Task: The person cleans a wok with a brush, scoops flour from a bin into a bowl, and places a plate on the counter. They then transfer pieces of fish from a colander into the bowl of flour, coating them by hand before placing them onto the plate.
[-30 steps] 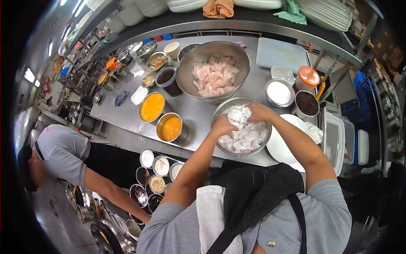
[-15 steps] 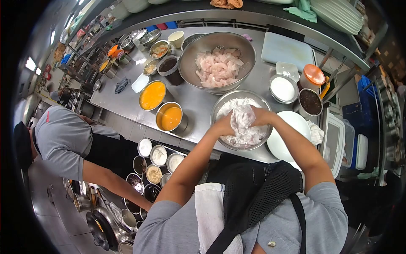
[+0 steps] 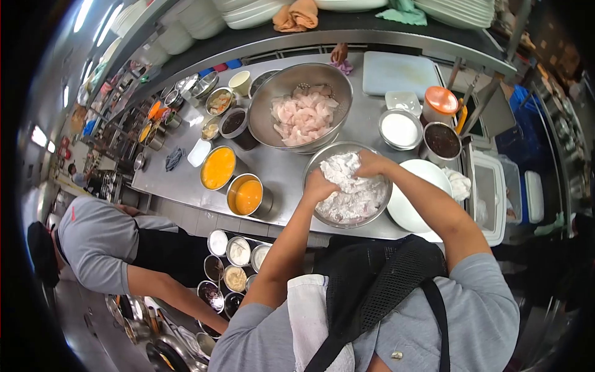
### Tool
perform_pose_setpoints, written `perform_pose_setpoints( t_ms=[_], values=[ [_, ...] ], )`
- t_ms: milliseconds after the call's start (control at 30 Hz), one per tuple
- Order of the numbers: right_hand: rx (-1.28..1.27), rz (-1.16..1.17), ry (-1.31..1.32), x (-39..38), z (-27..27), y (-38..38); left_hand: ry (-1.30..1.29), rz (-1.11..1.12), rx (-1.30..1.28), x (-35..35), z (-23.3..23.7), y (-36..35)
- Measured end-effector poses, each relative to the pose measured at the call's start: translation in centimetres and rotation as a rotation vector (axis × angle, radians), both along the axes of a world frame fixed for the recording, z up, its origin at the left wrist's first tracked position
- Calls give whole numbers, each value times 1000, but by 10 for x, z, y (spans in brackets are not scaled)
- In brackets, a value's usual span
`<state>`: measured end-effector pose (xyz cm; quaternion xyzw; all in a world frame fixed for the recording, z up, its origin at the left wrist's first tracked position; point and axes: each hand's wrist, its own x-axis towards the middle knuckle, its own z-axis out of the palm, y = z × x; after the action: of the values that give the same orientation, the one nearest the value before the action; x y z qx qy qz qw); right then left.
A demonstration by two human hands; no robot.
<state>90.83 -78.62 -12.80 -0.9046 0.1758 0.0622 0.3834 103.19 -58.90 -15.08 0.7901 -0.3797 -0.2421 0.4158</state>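
Observation:
A steel bowl (image 3: 385, 204) at the counter's front edge holds pale raw meat pieces (image 3: 350, 201) thickly coated in white flour. My left hand (image 3: 320, 185) is inside at the left, its fingers curled into the floured meat and partly hidden. At the bowl's back right, my right hand (image 3: 370, 163) grips the same floured mass from above, fingertips buried. Flour-covered meat is heaped between the two hands. Directly behind stands a larger steel bowl (image 3: 260, 115) with uncoated pale pink meat slices (image 3: 304, 115).
A white plate (image 3: 421, 186) sits right of the bowl, near a container of white powder (image 3: 400, 129). Two pots of orange liquid (image 3: 218, 168) stand left. Beyond the counter, another person's hand (image 3: 339, 53) touches a purple cloth. A co-worker (image 3: 105, 248) leans over tubs at left.
The lifted clump of floured meat between my hands has come down and spread in the bowl. My view has shifted, and another person's hand has appeared at the purple cloth.

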Motion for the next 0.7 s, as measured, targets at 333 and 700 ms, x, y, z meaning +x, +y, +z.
perform_pose_setpoints(
  t_ms=[333,700],
  values=[
    [-66,230,88,-7,63,18,-83,-158,26,-35,69,11],
    [598,-145,-33,-5,-45,24,142,-137,141,-2,-28,-11]
  ],
)
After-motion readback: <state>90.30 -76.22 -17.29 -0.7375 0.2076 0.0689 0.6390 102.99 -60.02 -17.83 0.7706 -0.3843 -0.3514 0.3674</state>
